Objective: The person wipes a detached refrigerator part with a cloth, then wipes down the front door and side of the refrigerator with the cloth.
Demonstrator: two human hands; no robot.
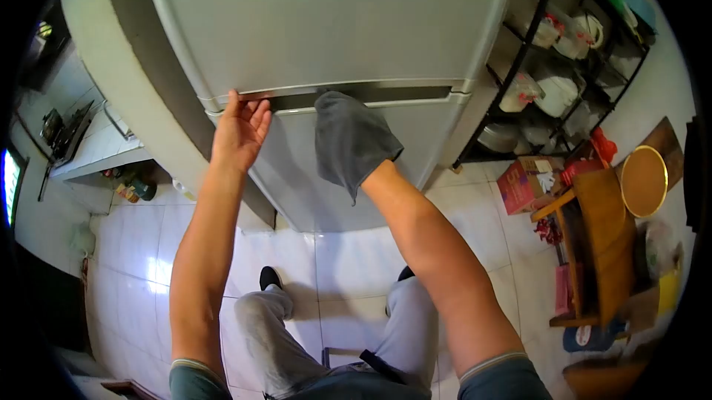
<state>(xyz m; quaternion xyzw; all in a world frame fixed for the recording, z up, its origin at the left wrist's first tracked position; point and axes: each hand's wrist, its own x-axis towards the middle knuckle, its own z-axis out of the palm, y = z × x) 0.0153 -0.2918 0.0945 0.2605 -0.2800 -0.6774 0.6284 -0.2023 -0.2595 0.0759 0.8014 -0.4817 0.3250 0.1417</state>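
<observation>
In front of me stands a grey two-door refrigerator [326,21] with a dark recessed gap [415,93] between its upper and lower doors. My left hand [243,129] is at the left end of this gap, palm turned up, fingers loosely apart, its fingertips at the lower edge of the upper door. It holds nothing. A dark grey cloth [348,140] drapes over my right hand, hiding the fingers and most of the hand. The cloth's upper end presses against the gap near its middle, and a loose corner hangs down below.
To the right, a black shelf rack [523,66] holds bags and pots. Near it are a red cardboard box [523,185], wooden furniture [604,244] and a round orange-brown item [644,182]. A tiled counter [100,140] with a stove [70,133] is at left, beyond a wall edge.
</observation>
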